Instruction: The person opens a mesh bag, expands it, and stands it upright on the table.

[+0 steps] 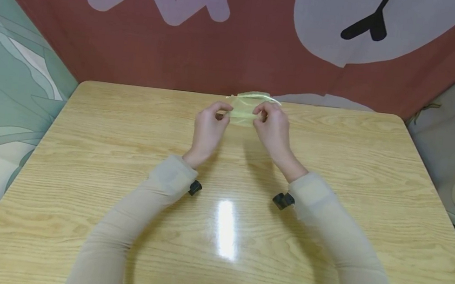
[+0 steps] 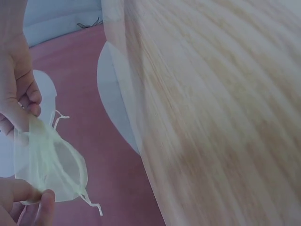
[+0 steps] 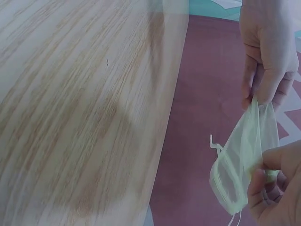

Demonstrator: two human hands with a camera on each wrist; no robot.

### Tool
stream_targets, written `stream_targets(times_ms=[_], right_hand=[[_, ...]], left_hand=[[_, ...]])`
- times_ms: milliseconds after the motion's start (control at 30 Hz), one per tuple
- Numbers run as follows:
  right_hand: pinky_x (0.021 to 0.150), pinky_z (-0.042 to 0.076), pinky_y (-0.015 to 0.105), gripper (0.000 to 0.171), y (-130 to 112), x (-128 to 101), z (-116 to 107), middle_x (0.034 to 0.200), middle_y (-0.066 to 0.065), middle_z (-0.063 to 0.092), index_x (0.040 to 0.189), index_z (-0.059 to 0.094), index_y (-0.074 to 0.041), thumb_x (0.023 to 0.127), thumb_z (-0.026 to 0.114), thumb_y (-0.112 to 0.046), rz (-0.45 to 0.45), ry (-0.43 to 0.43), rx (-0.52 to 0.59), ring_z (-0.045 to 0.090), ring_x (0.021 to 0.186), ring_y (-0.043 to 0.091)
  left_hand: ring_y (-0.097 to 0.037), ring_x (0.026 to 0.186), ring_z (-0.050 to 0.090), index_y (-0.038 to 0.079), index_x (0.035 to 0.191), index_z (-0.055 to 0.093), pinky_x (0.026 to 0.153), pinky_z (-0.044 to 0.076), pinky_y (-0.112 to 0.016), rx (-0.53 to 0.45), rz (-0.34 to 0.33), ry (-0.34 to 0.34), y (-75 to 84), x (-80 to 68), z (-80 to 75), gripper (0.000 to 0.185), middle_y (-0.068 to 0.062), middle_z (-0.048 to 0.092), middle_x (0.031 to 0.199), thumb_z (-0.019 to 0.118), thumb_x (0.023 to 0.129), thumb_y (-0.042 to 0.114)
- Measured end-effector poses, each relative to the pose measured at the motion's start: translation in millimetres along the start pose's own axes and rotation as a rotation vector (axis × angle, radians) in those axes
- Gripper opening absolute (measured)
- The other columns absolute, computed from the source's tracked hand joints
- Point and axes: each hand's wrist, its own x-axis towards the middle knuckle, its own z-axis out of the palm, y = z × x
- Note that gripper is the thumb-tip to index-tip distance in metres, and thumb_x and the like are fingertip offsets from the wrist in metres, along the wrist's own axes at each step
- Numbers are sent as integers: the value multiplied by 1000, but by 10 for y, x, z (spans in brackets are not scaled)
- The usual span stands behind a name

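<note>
A small sheer pale-yellow drawstring pouch is held in the air over the far middle of the wooden table. My left hand pinches its left edge and my right hand pinches its right edge, stretching the fabric between them. In the left wrist view the pouch hangs between my left fingers below and my right hand above, thin cords trailing. In the right wrist view the pouch spans my right fingers and my left hand.
A red printed cloth backdrop rises right behind the table's far edge, with patterned cloth walls on both sides. Small black wrist cameras sit under both sleeves. A bright glare streak lies on the near tabletop.
</note>
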Motion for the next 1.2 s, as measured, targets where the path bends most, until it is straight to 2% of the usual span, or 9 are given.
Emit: stream_targets(times_ms=[133, 233, 367, 500, 667, 767, 900, 1100, 1200], right_hand=[[66, 38, 31, 26, -8, 1, 0, 85, 11, 49, 102, 62, 1, 78, 55, 7, 18, 18, 21, 48, 75, 24], [68, 40, 32, 29, -4, 0, 0, 92, 13, 49, 109, 59, 0, 80, 55, 4, 38, 25, 37, 50, 78, 24], [69, 43, 34, 29, 16, 0, 4, 91, 14, 49, 112, 56, 1, 83, 56, -2, 53, 59, 31, 52, 78, 26], [72, 49, 38, 26, 33, -4, 10, 87, 16, 59, 111, 55, 1, 86, 56, -5, 38, 89, 45, 59, 78, 28], [77, 57, 40, 25, 51, -22, 38, 98, 21, 67, 112, 55, 3, 88, 56, -3, -9, 114, 129, 67, 85, 32], [77, 59, 39, 25, 50, -39, 67, 99, 23, 69, 113, 55, 4, 88, 56, -1, -69, 165, 166, 68, 86, 33], [73, 60, 38, 24, 36, -54, 98, 94, 23, 71, 112, 54, 7, 90, 56, -1, -144, 231, 203, 69, 81, 33], [70, 60, 38, 22, 18, -68, 115, 92, 22, 72, 110, 50, 8, 93, 56, -4, -171, 260, 225, 70, 79, 31], [69, 60, 38, 20, 8, -78, 122, 93, 23, 71, 108, 50, 9, 92, 55, -2, -187, 265, 228, 70, 78, 32]], left_hand=[[-26, 88, 69, 1, 107, 67, 72, 59, -31, -22, 13, 10, -3, -6, 7, 24, -15, 65, 114, 56, 87, -4], [-26, 90, 68, 2, 112, 63, 73, 59, -31, -33, -6, 15, -5, -7, 6, 26, -15, 61, 117, 56, 87, -2], [-26, 89, 65, 1, 115, 58, 75, 57, -29, -56, -40, 33, -14, 6, 4, 28, -15, 57, 111, 55, 88, 2], [-26, 86, 67, 3, 118, 55, 75, 58, -31, -83, -63, 43, -18, 23, 7, 28, -15, 62, 103, 55, 91, 9], [-27, 92, 70, 4, 125, 56, 79, 59, -32, -123, -44, 23, -4, 9, 19, 31, -18, 66, 115, 52, 95, 9], [-28, 97, 69, 2, 123, 60, 83, 59, -32, -163, -16, 59, 12, 5, 36, 30, -18, 65, 121, 51, 94, 4], [-30, 96, 69, -2, 117, 63, 82, 59, -32, -224, -4, 137, 42, 5, 58, 27, -19, 66, 118, 54, 92, 0], [-31, 92, 68, -4, 119, 57, 80, 58, -31, -304, -28, 217, 79, 17, 78, 30, -22, 66, 111, 55, 90, -4], [-31, 90, 69, -5, 114, 58, 78, 58, -30, -296, -40, 239, 81, 24, 82, 25, -22, 66, 108, 55, 89, -4]])
